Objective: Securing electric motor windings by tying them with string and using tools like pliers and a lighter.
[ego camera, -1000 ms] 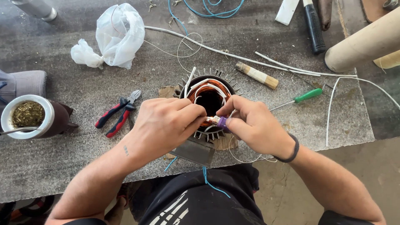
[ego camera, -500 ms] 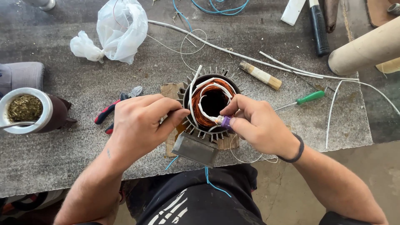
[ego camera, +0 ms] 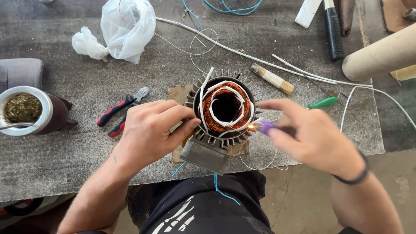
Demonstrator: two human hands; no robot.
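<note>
Grey, rough stone-like bench top [ego camera: 86, 143] fills most of the view, with the person's dark trousers showing below its near edge. Near that edge stands a finned metal motor stator with copper windings and white insulating sleeves [ego camera: 224, 108], its round opening facing up and a flat metal box on its near side. It sits on a scrap of brown cardboard [ego camera: 178, 93].

The left hand [ego camera: 149, 130] is curled against the stator's left side, fingers bent and thumb pressed to the fins, steadying the housing. The right hand [ego camera: 314, 138] is closed around a small purple lighter [ego camera: 265, 126], whose small flame [ego camera: 250, 126] burns right at the stator's right rim, beside a white sleeve. The hand is blurred, so the exact finger grip is hard to make out. A dark band circles the right wrist.

Left of the stator, just beyond the left hand, lie red-and-black-handled cutting pliers [ego camera: 121, 110]. At the far left stands a round metal-rimmed cup filled with green herb [ego camera: 26, 110]. A crumpled white plastic bag [ego camera: 121, 28] lies at the far side. Right of the stator are a green-handled screwdriver [ego camera: 323, 102], a short wooden-handled tool [ego camera: 272, 79], long white wires [ego camera: 260, 58] and a thick cardboard tube [ego camera: 381, 54].
</note>
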